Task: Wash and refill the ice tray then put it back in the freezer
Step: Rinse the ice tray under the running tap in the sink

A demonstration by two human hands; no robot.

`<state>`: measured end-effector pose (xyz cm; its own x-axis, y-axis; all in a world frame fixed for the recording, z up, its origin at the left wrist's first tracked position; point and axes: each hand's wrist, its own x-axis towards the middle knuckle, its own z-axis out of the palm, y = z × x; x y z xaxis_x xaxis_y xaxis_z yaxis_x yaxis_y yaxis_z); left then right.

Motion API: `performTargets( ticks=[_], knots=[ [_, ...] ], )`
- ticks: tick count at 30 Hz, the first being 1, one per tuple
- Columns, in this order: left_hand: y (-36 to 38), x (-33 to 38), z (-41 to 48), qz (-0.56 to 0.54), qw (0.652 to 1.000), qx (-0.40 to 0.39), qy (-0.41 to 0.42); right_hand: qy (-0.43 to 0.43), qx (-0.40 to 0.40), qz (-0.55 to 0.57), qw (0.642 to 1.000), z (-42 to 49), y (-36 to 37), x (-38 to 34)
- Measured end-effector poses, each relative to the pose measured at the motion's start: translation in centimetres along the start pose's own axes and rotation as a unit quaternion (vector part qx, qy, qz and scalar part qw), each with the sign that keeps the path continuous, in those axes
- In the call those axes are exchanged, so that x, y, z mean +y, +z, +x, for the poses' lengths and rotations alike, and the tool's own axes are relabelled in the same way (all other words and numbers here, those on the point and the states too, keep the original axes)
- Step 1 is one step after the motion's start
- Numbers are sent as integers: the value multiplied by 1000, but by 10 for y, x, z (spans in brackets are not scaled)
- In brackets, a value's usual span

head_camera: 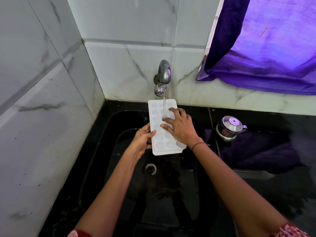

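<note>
No legible text; red label (225,133) on steel pot (230,124) unreadable.

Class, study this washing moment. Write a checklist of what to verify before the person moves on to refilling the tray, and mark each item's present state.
1. The water stream from the tap lands on the ice tray: ok.
2. The left hand grips the tray's left edge: ok.
3. The right hand lies flat on the cells: ok.
4. The tray is held above the sink: ok.
5. The cells are rinsed clean: cannot tell.
</note>
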<state>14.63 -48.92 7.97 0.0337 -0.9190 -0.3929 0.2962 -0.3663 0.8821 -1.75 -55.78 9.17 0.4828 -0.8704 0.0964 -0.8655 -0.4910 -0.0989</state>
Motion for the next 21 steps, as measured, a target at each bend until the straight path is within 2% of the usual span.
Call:
performTargets(
  ticks=[7, 12, 14, 18, 21],
  knots=[
    [1, -1, 3, 11, 1000, -4, 0, 8, 7, -4, 1000, 1, 3, -1],
    [2, 0, 7, 18, 1000, -7, -2, -20, 47, 26, 998, 2, -2, -5],
    [6, 2, 10, 24, 1000, -17, 1, -47, 35, 16, 998, 3, 0, -8],
    [14, 7, 14, 31, 999, -29, 5, -10, 28, 3, 1000, 7, -3, -10],
    [14, 9, 17, 29, 999, -32, 5, -26, 9, -11, 1000, 9, -3, -3]
  ],
)
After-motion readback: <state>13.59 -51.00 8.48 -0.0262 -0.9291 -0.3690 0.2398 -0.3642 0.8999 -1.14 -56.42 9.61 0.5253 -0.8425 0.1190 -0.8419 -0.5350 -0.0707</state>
